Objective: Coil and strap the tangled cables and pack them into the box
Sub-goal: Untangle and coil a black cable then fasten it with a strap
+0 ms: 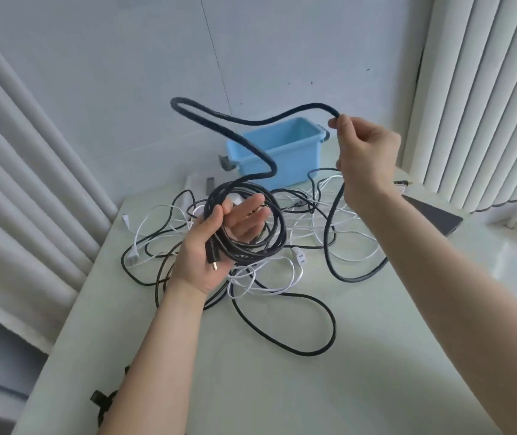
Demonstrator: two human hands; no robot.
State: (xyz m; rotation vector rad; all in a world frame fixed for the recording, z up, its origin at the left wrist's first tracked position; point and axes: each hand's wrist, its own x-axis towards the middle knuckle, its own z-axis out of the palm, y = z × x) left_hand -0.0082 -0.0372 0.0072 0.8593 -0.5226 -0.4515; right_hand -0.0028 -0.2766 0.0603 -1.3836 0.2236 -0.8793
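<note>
A pale wall and ribbed curtains stand behind a light bench (282, 378). Above its middle, the left hand (213, 243) lies palm up with a coil of black cable (279, 221) across it, thumb hooked over the loops. The right hand (365, 158), raised higher, pinches the cable's free run. A tangle of black and white cables (244, 274) sprawls beneath. A blue box (282, 155) sits at the far edge.
</note>
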